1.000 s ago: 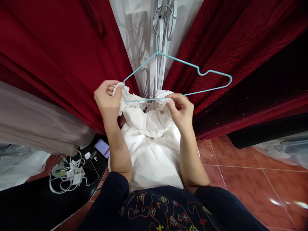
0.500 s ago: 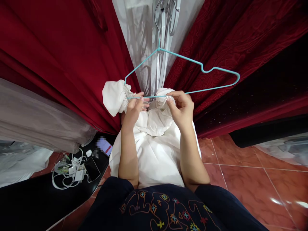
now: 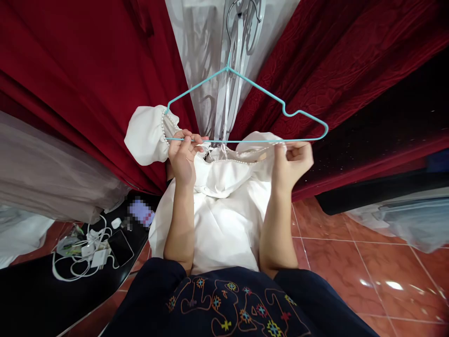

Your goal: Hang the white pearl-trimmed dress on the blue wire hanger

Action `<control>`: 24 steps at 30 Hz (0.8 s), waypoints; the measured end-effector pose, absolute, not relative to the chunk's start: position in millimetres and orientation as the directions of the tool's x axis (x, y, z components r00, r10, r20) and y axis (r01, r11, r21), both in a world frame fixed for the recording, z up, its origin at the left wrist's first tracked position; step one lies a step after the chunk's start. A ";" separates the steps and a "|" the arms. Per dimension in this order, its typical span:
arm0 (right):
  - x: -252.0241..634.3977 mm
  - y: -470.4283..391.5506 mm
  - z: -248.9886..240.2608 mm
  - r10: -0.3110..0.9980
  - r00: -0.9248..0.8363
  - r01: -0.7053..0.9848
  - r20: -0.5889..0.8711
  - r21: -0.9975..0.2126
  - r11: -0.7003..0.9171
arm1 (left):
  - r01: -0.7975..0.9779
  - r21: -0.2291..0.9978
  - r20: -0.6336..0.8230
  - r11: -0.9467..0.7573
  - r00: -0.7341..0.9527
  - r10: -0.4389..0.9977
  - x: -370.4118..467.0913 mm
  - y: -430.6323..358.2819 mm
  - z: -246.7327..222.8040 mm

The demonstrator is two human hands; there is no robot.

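Observation:
A thin teal wire hanger [image 3: 266, 96] hangs from a metal hook [image 3: 242, 18] ahead of me. A white dress [image 3: 220, 206] with pearl trim hangs down in front of my body. Its left puffed sleeve [image 3: 145, 135] sits over the hanger's left end. My left hand [image 3: 182, 154] pinches the hanger's lower bar and the pearl neckline near that sleeve. My right hand [image 3: 293, 161] grips the dress's right shoulder just under the bar, left of the hanger's right end.
Dark red curtains [image 3: 87, 79] hang on both sides, with pale sheer fabric [image 3: 203, 51] between them. A black surface at lower left holds phones [image 3: 121, 245], white cables and chargers [image 3: 86, 255]. Red floor tiles [image 3: 351, 262] lie to the right. Clear plastic [image 3: 400, 220] lies at far right.
The left sleeve has gone over the hanger's left end. My left hand moved to the bar. My right hand slid right, pulling the right shoulder toward the hanger's other end.

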State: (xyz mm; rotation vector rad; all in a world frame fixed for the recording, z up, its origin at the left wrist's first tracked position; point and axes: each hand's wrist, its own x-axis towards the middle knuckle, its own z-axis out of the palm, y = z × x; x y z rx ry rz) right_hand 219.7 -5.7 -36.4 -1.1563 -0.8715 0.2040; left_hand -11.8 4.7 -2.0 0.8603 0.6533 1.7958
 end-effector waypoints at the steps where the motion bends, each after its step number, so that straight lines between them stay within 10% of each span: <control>1: 231.2 -1.4 -32.7 0.535 0.708 0.272 0.460 -0.878 0.395 | -0.535 0.763 0.269 -0.364 -0.250 0.930 -13.4 4.6 -1.4; 14: 287.3 25.2 6.7 0.456 0.844 0.138 0.283 -0.936 0.324 | -0.312 0.884 0.257 -0.347 -0.294 0.921 -11.9 6.5 -2.7; 24: 226.2 24.3 40.4 0.604 0.583 0.323 0.544 -0.837 0.441 | -0.300 0.875 0.281 -0.379 -0.321 0.904 -16.1 11.1 -2.7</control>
